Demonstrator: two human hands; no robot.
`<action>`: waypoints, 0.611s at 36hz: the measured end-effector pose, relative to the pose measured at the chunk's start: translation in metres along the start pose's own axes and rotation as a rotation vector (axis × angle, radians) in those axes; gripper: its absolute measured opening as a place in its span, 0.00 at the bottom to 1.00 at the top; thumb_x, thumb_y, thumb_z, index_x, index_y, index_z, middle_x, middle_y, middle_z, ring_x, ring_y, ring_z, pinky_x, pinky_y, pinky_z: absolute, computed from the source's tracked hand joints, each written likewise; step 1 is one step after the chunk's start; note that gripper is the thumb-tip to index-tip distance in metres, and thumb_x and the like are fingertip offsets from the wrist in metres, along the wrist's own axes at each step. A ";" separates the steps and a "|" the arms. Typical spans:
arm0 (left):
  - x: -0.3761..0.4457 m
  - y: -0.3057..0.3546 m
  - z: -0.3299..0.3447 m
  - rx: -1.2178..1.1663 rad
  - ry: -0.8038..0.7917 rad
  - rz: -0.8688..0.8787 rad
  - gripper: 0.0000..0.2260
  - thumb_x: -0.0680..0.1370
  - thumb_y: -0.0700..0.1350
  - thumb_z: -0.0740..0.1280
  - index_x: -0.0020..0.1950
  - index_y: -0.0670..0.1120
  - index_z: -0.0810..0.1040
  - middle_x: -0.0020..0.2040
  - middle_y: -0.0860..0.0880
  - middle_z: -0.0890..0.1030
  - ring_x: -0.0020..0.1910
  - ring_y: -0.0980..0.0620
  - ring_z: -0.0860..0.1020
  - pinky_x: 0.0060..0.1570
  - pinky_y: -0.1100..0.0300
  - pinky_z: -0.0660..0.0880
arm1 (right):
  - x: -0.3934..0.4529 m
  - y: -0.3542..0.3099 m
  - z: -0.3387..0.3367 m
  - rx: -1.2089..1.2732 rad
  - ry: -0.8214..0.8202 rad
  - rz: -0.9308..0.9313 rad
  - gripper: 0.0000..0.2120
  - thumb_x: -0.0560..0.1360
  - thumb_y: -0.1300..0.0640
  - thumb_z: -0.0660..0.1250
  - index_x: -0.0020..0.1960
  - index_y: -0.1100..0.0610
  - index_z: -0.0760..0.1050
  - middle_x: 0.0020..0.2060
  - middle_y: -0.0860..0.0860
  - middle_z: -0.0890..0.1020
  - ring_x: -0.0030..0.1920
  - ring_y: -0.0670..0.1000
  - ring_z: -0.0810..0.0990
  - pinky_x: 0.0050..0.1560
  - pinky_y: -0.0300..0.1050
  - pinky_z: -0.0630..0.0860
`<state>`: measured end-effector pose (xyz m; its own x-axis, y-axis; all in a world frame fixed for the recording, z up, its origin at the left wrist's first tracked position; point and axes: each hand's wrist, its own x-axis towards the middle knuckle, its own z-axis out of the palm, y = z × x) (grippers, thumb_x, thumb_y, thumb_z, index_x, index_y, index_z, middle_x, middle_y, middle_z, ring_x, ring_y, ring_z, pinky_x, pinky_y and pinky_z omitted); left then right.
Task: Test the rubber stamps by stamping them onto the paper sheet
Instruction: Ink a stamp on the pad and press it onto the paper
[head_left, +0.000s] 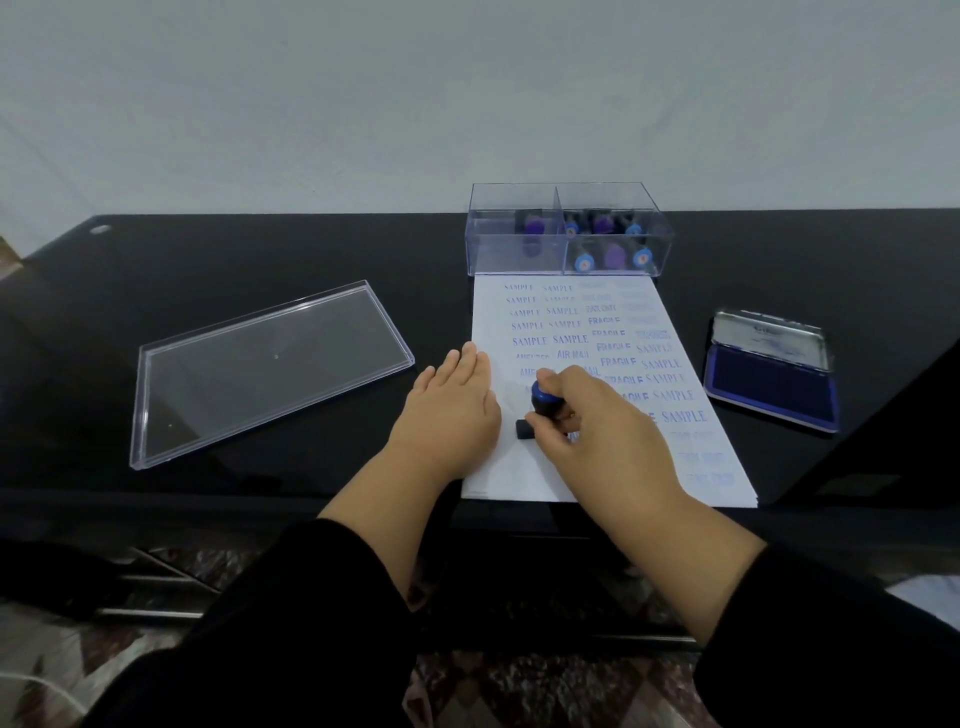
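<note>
From the head view, my right hand (587, 421) clenches the stamp (543, 402) by its round blue knob, base down on the near left part of the paper (613, 467). My left hand (449, 402) lies flat and released, pinning the sheet's left edge to the counter (260, 249). The stamp looks light and rigid; the knob is the place to hold. The thin paper would likely slide unpinned. The ink pad (769, 384) sits open at right, and the box (566, 228) of stamps stands beyond the sheet.

White paper sheet (524, 467), blue prints; black table (208, 270).
</note>
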<state>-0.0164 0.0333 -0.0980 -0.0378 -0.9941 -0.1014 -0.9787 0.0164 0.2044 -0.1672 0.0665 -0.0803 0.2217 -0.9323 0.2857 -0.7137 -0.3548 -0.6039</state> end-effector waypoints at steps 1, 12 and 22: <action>0.000 0.000 0.000 0.000 0.001 -0.001 0.23 0.83 0.44 0.45 0.78 0.44 0.45 0.79 0.48 0.44 0.77 0.52 0.44 0.74 0.55 0.42 | 0.000 0.000 0.000 0.025 0.015 0.016 0.11 0.76 0.55 0.66 0.58 0.51 0.73 0.54 0.42 0.79 0.48 0.45 0.77 0.50 0.45 0.75; -0.001 -0.001 0.000 0.004 -0.001 0.002 0.23 0.83 0.45 0.44 0.78 0.44 0.45 0.79 0.49 0.44 0.77 0.52 0.44 0.74 0.55 0.42 | 0.009 0.015 -0.024 0.300 0.230 0.149 0.13 0.74 0.57 0.69 0.52 0.46 0.69 0.37 0.40 0.75 0.40 0.40 0.76 0.45 0.36 0.73; -0.001 -0.001 0.001 0.005 -0.006 -0.007 0.23 0.83 0.45 0.43 0.79 0.45 0.45 0.79 0.50 0.44 0.77 0.53 0.44 0.74 0.56 0.41 | 0.011 0.023 -0.026 0.274 0.236 0.141 0.13 0.74 0.57 0.69 0.56 0.50 0.72 0.35 0.40 0.74 0.38 0.40 0.75 0.46 0.40 0.73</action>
<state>-0.0159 0.0344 -0.0985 -0.0321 -0.9936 -0.1082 -0.9799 0.0100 0.1992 -0.1981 0.0496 -0.0719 -0.0477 -0.9430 0.3294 -0.5154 -0.2592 -0.8168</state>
